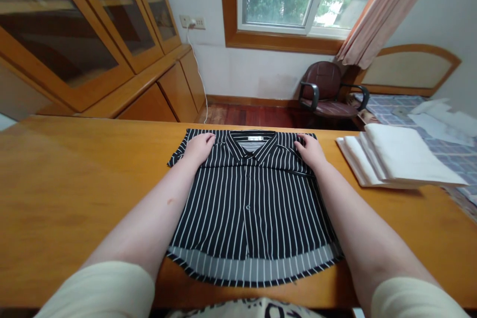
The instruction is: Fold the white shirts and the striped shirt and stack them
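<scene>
A black shirt (219, 198) with white stripes lies front up on the table, collar at the far side and curved hem toward me. Its front is buttoned, and the paler inside of the back panel shows below the front hem. My left hand (200, 149) is at the shirt's left shoulder, its fingers curled closed on the cloth. At the right shoulder, my right hand (311, 151) pinches the fabric between thumb and fingers. A crease runs across the chest between both hands. The fingertips are partly hidden.
The shirt rests on a wooden table (93, 174). Folded white cloths (406, 154) are stacked at the table's right. Beyond stand a brown armchair (326, 87) and a bed with a checked cover (439, 141). A glass-fronted wooden cabinet (122, 77) is at the left.
</scene>
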Tool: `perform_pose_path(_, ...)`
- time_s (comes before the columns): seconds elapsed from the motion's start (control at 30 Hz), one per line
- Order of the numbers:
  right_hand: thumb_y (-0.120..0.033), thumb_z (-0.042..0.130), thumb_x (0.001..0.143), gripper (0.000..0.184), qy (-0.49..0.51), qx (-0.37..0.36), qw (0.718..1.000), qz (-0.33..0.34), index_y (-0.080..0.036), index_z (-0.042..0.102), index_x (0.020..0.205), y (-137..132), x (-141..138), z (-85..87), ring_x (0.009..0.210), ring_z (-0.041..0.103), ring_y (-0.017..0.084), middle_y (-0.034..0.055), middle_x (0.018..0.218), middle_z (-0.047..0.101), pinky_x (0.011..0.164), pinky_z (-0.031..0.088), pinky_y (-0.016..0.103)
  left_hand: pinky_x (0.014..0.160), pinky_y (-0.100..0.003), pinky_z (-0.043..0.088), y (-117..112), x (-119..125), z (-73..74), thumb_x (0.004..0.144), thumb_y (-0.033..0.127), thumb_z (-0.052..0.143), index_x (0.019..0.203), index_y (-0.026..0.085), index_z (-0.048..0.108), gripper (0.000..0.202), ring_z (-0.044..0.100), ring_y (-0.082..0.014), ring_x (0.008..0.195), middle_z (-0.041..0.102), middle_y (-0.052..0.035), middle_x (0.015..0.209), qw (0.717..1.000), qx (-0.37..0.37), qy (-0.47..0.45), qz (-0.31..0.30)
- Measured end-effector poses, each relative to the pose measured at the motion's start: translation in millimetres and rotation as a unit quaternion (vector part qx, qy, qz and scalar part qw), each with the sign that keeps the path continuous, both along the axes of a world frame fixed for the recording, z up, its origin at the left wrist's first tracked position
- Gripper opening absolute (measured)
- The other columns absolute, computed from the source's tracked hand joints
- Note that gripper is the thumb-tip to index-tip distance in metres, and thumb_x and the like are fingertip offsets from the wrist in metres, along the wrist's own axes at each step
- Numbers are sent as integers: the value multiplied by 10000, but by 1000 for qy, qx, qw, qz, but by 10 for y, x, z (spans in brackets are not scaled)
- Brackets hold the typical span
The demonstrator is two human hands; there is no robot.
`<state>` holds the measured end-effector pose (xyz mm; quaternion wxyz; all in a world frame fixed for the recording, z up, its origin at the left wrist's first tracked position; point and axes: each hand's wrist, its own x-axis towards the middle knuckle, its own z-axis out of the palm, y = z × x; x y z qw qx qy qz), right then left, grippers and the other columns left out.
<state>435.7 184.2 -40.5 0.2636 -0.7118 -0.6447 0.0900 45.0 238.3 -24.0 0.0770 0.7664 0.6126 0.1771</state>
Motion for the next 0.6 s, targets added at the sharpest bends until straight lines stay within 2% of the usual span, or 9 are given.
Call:
perform_pose_path(0.1,-413,522,851,403,105,-33,994,8,-181,608,1169,-31,-253,86,1052,602,222,103,1142,652,947,445,383,896,-365,446,-87,177,67,897,528,338,1092,211,658,490,596,-259,1050,670,-74,1132,999,-50,-19,-1)
perform_pose_path(0.2,-438,534,849,424,166,-72,983,8,-151,607,1154,13,-472,128,1071,598,215,124,1165,642,957,433,358,907,-369,446,-97,325,84,843,601,421,1214,191,589,578,580,-271,1089,628,-92,1217,993,-103,-49,-3)
perform_pose_path(0.3,-432,584,819,488,167,-102,981,9,-113,582,1188,84,-609,140,1057,602,221,140,1144,647,959,425,354,951,-381,424,-83,407,96,777,613,526,1244,137,566,668,548,-297,1143,583,-131,1279,988,-145,-44,1)
perform_pose_path(0.4,-433,687,726,566,149,-117,982,17,-106,582,1176,92,-685,163,1021,607,236,137,1119,650,930,439,364,957,-371,419,-136,425,154,748,545,603,1214,134,580,622,542,-296,1145,588,-126,1266,990,-134,-42,-10)
perform_pose_path(0.5,-394,697,709,367,167,-111,977,73,-156,648,985,-14,-719,237,908,626,213,78,1010,679,858,469,349,886,-339,450,-295,389,273,780,484,591,1095,179,622,440,582,-252,1045,638,-75,1148,991,-94,-74,-59)
perform_pose_path(0.6,-342,660,737,193,183,-70,972,131,-186,645,851,-220,-711,368,824,617,186,24,884,675,807,474,328,813,-329,458,-524,312,406,797,445,575,924,196,631,286,590,-224,938,643,-46,1009,987,-63,-76,-129)
